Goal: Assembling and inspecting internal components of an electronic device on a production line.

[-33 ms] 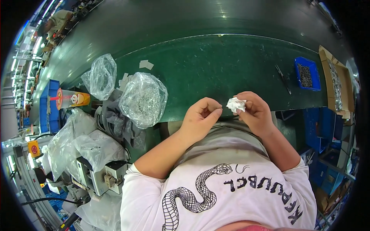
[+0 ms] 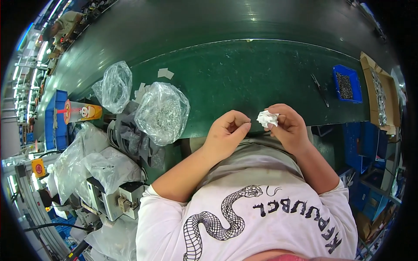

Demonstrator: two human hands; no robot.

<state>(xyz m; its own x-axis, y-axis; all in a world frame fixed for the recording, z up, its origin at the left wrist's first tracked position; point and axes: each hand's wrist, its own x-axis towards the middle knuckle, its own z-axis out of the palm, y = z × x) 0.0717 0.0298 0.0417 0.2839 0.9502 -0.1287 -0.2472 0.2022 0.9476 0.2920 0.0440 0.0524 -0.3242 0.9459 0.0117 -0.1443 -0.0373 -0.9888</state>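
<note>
A crumpled white tissue (image 2: 267, 118) is pinched between the thumb and fingers of my right hand (image 2: 289, 128), just over the near edge of the green table (image 2: 244, 82). To its left, my left hand (image 2: 227, 132) is closed, its thumb and forefinger tips brought close together. Anything between those tips is too small to make out. A small gap separates the two hands. Left of my left hand stands an open clear plastic bag (image 2: 162, 114) filled with small shiny metal parts.
A blue bin (image 2: 347, 83) of small dark parts stands at the right, beside tweezers (image 2: 320, 90) and a cardboard box (image 2: 383, 93) with metallic pieces. At the left are another clear bag (image 2: 114, 87), a drink cup (image 2: 75, 111) and white paper pieces (image 2: 165, 73). Someone sits far left.
</note>
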